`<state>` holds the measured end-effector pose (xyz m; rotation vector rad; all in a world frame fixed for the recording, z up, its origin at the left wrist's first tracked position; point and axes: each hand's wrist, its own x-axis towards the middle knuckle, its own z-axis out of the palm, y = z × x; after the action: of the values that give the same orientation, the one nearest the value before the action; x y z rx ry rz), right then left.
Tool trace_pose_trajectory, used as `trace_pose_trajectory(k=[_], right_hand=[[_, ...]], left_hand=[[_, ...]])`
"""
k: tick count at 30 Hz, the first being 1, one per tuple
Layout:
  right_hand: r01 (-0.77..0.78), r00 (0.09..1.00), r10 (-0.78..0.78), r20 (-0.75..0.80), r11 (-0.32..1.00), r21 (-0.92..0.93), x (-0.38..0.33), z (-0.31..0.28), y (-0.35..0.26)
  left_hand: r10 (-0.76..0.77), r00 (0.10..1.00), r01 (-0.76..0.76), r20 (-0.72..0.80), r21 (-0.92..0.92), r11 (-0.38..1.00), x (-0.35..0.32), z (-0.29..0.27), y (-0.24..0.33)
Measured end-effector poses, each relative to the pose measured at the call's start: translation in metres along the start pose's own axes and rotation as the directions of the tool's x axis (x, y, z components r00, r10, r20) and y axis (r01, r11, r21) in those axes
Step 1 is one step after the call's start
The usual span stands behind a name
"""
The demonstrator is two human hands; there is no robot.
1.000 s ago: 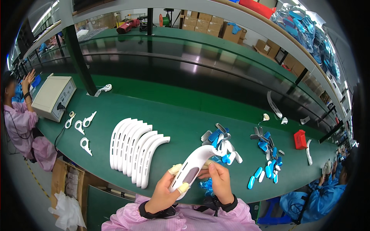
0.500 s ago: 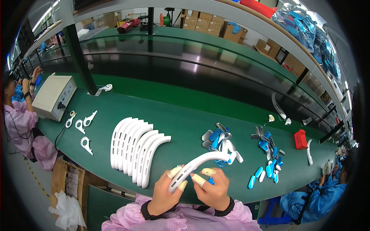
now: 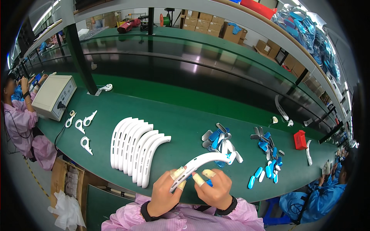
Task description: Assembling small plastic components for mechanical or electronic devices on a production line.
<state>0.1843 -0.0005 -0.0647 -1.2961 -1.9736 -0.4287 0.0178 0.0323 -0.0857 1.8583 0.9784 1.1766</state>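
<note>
A curved white plastic part [image 3: 200,161] with slots along it is held at its near end by my left hand [image 3: 165,193], fingers closed round it. Its far end reaches up to the right, over the edge of a heap of blue and grey oval pieces [image 3: 220,135]. Close beside the part, my right hand [image 3: 214,189] has bent fingers, with a small blue piece [image 3: 209,182] showing between them. Pale finger covers are on the thumbs and fingertips of both hands. A row of several similar curved white parts [image 3: 127,142] lies to the left.
White ring-shaped pieces [image 3: 85,144] and a beige box [image 3: 54,96] with a cord stand at left. More oval pieces [image 3: 269,148] and a red bin [image 3: 300,139] are at right. Behind runs a dark conveyor [image 3: 173,73]. Co-workers sit on both sides.
The curved part has turned slightly in my left hand, and its slots show differently. White parts on the conveyor at right have shifted rightward. The left co-worker's hand has lowered.
</note>
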Motion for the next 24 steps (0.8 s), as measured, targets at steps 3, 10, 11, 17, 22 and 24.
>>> trace_pose_trajectory(k=[3,10,11,17,22,24], right_hand=[[0.067,0.997,-0.068,0.038,0.997,0.027,0.001,0.001,0.001],[0.123,0.988,-0.124,0.094,0.992,0.01,0.006,-0.003,0.006],[0.162,0.981,-0.164,0.106,0.986,0.03,0.006,-0.002,0.005],[0.104,0.986,-0.107,0.128,0.994,0.034,0.014,-0.005,0.011],[0.083,0.989,-0.086,0.117,0.996,0.032,0.014,-0.003,0.009],[0.061,0.991,-0.065,0.114,0.998,0.034,0.014,-0.003,0.009]], left_hand=[[-0.016,1.0,0.016,0.02,0.005,1.0,0.0,-0.002,-0.001],[-0.027,0.999,0.026,0.04,0.004,1.0,0.001,-0.004,-0.001],[-0.017,0.999,0.017,0.041,-0.003,1.0,0.002,-0.004,-0.002],[-0.009,1.0,0.009,0.023,0.004,1.0,0.0,-0.004,-0.004],[-0.015,0.999,0.015,0.036,-0.001,1.0,0.002,-0.006,-0.004],[-0.061,0.996,0.061,0.061,0.006,0.998,0.003,-0.007,-0.001]])
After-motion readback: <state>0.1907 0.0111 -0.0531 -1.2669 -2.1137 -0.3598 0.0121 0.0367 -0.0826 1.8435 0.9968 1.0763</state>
